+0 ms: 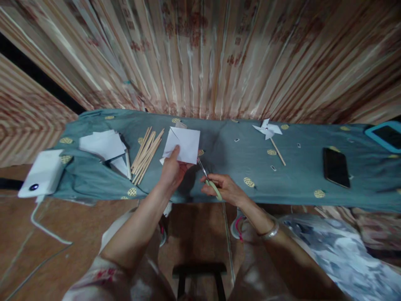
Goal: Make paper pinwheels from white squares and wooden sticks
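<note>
Miscutting near frame centre was judged possible, should square white paper sheet [189, 142], pinched by left hand [173, 168], be skewed against green-handled metal scissors [214, 189] grasped by right hand [228, 189].

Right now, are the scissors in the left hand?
No, the right hand holds the scissors, while the left hand holds the paper.

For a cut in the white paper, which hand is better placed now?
Probably the right hand: it holds the scissors, with the blades near the lower right corner of the white paper. The left hand is occupied gripping it.
</note>
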Available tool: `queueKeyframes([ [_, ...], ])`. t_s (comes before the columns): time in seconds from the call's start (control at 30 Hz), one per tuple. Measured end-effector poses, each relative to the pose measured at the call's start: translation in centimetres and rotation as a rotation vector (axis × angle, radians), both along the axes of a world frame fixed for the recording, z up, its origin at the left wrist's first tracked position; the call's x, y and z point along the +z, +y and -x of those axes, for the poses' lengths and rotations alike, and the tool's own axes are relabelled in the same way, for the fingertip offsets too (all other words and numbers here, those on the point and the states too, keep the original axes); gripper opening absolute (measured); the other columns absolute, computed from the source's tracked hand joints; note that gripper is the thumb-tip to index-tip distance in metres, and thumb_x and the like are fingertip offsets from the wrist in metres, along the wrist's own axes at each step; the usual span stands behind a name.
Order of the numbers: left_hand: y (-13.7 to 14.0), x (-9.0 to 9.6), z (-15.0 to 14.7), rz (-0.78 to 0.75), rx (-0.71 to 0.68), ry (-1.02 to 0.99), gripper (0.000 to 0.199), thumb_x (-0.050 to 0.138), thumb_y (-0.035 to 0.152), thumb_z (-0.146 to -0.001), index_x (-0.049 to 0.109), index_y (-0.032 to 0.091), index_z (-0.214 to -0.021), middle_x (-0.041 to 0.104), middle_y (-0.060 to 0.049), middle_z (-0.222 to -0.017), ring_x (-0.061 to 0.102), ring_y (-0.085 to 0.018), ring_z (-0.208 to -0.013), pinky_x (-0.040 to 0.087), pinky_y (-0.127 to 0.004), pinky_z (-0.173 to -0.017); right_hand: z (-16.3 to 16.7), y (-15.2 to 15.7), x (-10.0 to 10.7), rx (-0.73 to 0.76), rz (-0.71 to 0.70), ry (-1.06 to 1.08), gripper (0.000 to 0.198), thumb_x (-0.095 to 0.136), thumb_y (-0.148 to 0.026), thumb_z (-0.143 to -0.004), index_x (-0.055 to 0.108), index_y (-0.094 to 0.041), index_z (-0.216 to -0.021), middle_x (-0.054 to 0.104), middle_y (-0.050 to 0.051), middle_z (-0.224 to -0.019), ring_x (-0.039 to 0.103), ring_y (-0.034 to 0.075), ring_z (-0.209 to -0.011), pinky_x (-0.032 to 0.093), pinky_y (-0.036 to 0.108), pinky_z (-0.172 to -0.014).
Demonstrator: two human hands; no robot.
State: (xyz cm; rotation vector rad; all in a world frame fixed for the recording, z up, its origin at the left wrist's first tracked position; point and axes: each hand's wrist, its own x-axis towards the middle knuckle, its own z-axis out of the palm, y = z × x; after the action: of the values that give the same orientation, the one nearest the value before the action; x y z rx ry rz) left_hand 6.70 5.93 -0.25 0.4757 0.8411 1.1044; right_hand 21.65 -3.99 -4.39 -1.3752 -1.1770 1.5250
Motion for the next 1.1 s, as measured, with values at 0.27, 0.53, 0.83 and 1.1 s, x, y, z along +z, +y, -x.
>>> queueKeyframes([
  [0.27, -0.1, -0.7, 0.0, 0.036, -0.005, -0.014, 0.027, 0.051, 0.021, -0.095, 0.059, 0.013, -0.119, 0.075, -0.01, -0.096, 0.074, -0.023, -0.089, 0.058, -0.046, -0.089, 0.1, 0.2, -0.8, 0.05, 0.061, 0.03, 0.049, 0.078, -0.057, -0.066, 0.068, -0.016, -0.091, 0.059, -0.003, -0.063, 0.051, 0.008, -0.056, 0.04, 0.021, -0.053],
  [0.53, -0.3, -1.4, -0.2, 0.026, 0.014, -0.005, 0.025, 0.061, 0.023, -0.09, 0.061, 0.013, -0.112, 0.074, -0.008, -0.097, 0.072, -0.021, -0.087, 0.059, -0.043, -0.089, 0.4, 0.5, -0.1, -0.03, 0.133, 0.126, 0.048, 0.085, -0.051, -0.057, 0.068, -0.017, -0.087, 0.065, -0.003, -0.063, 0.057, 0.008, -0.056, 0.046, 0.021, -0.055],
  [0.83, -0.6, -1.3, -0.4, 0.028, 0.014, 0.005, 0.014, 0.058, 0.021, -0.091, 0.061, 0.014, -0.103, 0.073, -0.005, -0.086, 0.071, -0.017, -0.078, 0.06, -0.041, -0.087, 0.5, 0.6, 0.2, -0.038, 0.177, 0.137, 0.05, 0.088, -0.047, -0.052, 0.068, -0.017, -0.087, 0.064, -0.004, -0.061, 0.057, 0.007, -0.054, 0.046, 0.02, -0.053],
  [1.1, -0.7, -1.5, -0.4, 0.005, -0.02, 0.006, 0.018, 0.052, 0.021, -0.094, 0.063, 0.015, -0.107, 0.074, -0.006, -0.092, 0.071, -0.019, -0.086, 0.058, -0.041, -0.089, 0.5, 0.6, 0.3, -0.029, 0.162, 0.135, 0.05, 0.087, -0.049, -0.053, 0.067, -0.017, -0.085, 0.064, -0.004, -0.062, 0.056, 0.007, -0.054, 0.046, 0.02, -0.053],
])
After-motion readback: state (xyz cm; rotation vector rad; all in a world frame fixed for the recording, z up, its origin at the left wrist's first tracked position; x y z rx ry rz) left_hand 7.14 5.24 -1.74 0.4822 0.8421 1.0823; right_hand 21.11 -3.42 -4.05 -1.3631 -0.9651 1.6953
